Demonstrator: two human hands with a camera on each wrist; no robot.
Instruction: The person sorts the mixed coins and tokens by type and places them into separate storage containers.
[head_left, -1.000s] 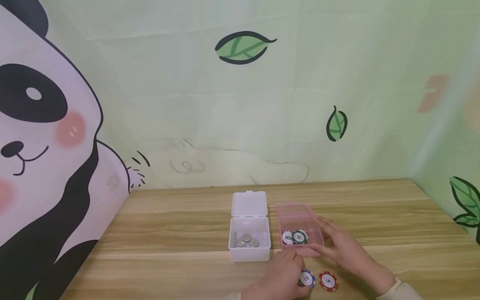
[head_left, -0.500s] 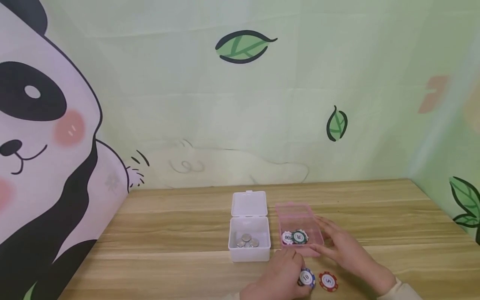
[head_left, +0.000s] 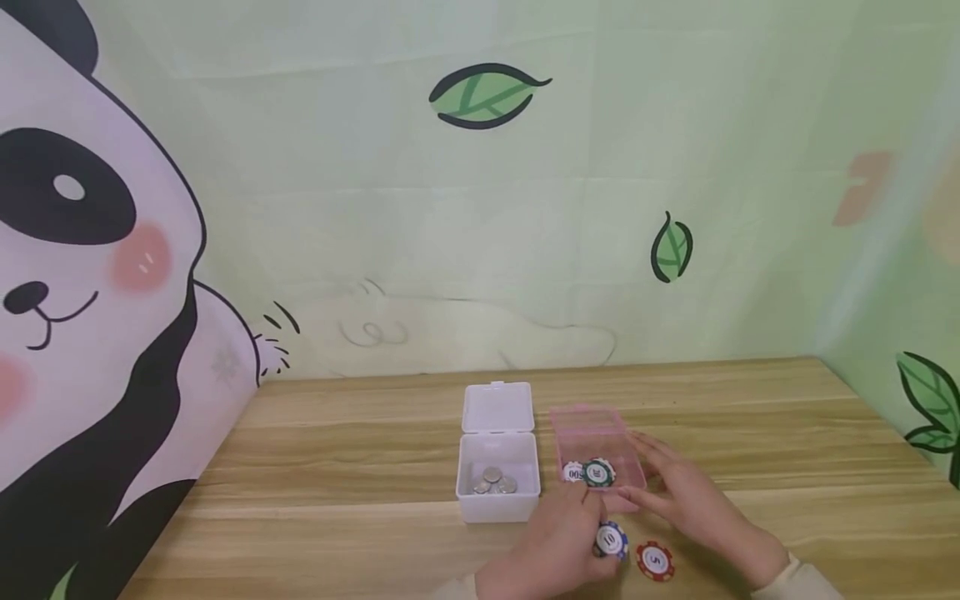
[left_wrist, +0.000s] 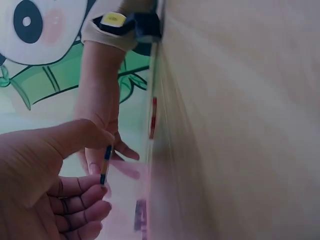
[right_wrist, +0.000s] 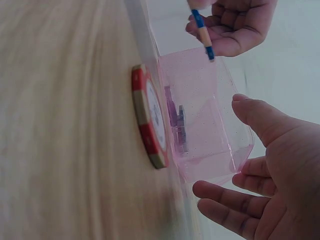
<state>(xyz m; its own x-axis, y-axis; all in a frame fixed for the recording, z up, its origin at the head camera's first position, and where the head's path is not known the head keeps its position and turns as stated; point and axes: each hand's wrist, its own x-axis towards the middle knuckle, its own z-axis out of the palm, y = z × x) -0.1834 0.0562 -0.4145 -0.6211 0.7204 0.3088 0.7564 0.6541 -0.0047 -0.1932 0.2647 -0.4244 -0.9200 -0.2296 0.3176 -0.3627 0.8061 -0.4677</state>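
My left hand pinches a blue-and-white poker chip marked 10 between thumb and fingers, just in front of the pink box. In the left wrist view the chip shows edge-on, off the table. My right hand rests at the right side and front corner of the translucent pink box, thumb and fingers fairly straight. The box's lid stands open at the back. Inside lie a green chip marked 20 and a purple-edged chip marked 500, partly overlapped. A red chip marked 5 lies on the table.
Left of the pink box stands a white lidded box, its lid tipped back, with several silver coins inside. Both sit on a wood-grain table. A printed cloth backdrop rises behind.
The left hand has raised the blue chip slightly and moved it a little toward the pink box. My right hand stays at the box. The red chip stays put.
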